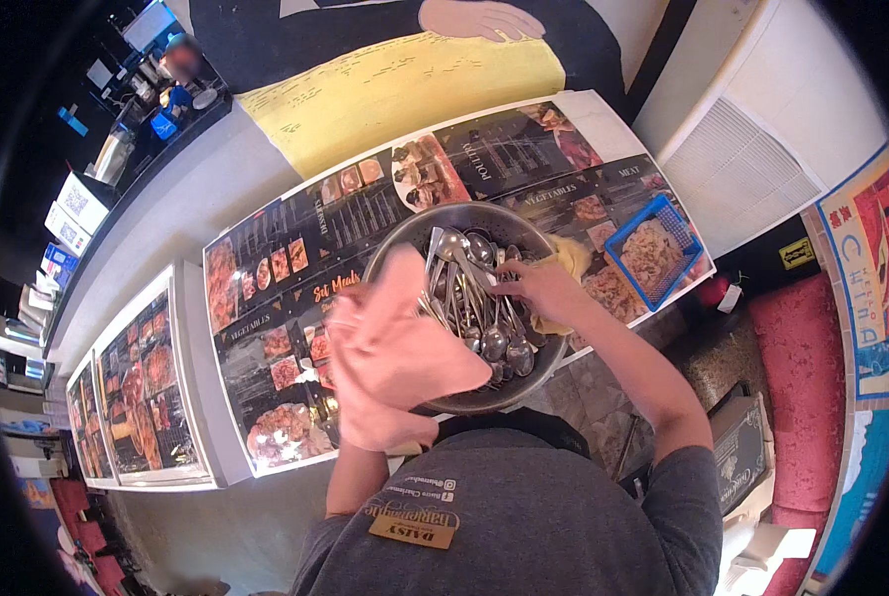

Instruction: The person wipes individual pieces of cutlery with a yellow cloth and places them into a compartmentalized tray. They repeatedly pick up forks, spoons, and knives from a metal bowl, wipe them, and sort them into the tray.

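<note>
A round metal bowl (456, 406) full of spoons and other cutlery (474, 298) stands on the table before me. My right hand (541, 292) reaches in over its right side, with thumb and fingers closed at the handle of a spoon (453, 244). A pink cloth (392, 354) drapes over my left hand, hiding its fingers, and hangs across the bowl's left side. The cloth is slightly blurred. Behind my right wrist, a yellow cloth (573, 255) lies over the bowl's right rim.
Food menus (266, 290) cover the tabletop. A blue plastic basket (664, 287) sits at its right end. A second menu-covered surface (143, 387) adjoins on the left. A red padded seat (798, 395) is at right. A person (184, 63) is beyond the counter (161, 149).
</note>
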Demonstrator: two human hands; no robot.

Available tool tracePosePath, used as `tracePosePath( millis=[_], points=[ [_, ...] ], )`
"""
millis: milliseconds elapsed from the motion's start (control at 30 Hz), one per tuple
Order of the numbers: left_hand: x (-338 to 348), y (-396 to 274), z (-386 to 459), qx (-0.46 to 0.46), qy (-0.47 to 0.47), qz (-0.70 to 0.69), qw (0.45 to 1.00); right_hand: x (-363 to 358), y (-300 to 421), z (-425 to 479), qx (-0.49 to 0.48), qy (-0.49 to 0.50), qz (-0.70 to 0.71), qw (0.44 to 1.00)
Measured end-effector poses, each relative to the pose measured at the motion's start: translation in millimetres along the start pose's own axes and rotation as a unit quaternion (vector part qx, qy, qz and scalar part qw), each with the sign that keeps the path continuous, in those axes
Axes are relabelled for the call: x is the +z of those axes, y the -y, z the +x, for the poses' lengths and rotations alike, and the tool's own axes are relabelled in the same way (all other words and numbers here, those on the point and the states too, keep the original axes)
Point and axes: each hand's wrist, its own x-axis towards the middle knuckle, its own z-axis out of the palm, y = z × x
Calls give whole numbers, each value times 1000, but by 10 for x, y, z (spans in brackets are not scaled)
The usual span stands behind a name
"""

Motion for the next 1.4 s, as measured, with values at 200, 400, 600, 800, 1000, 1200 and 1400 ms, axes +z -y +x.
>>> tracePosePath(
  millis=[200, 400, 600, 800, 1000, 1200, 1400],
  points=[
    [347, -658, -173, -18, 23, -40, 999, -26, -113, 111, -91, 61, -100, 989],
    [363, -494, -356, -196, -93, -172, 961, -158, -267, 99, -86, -54, -77, 992],
    [525, -284, -218, -190, -106, -175, 960, -726, 334, -87, 104, -89, 345, 929],
    [810, -27, -53, -177, -70, -150, 970, -369, 1196, -100, 108, -67, 371, 920],
    [472, -29, -35, -187, -77, -254, 946, -208, 492, -127, 289, -43, 159, 943],
    [248, -78, -138, -190, -162, -192, 949, 373, 334, 278, 322, -25, 35, 946],
    [125, -74, -305, -222, -185, -229, 929, 342, 350, 247, 344, -20, 83, 935]
  ],
)
